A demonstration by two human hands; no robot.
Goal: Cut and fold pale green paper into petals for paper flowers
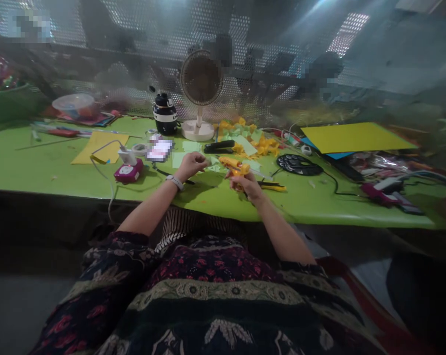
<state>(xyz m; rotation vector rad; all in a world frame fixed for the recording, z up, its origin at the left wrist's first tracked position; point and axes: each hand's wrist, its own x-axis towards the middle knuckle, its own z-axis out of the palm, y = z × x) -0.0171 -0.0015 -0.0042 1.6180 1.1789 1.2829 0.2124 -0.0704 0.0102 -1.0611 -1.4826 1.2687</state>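
Observation:
My right hand [249, 185] is wrapped round the handle of a yellow hot glue gun [233, 163], whose nozzle points left toward my other hand. Pinched fingers close my left hand [193, 165], with a watch on its wrist; what they hold, if anything, is too small to make out. Just beyond the hands lie light green paper pieces [245, 144] and crumpled yellow paper pieces [267, 146]. A black stapler [220, 147] rests on the table behind the glue gun. Close by my right hand is a yellow and black cutter knife [272, 186].
The green table [41, 162] carries a white fan [197, 130], a dark bottle [165, 116] and a phone [159, 149]. Cables run from a purple power adapter [128, 171] at left. To the right are a black round stand [299, 164] and yellow sheets [356, 139].

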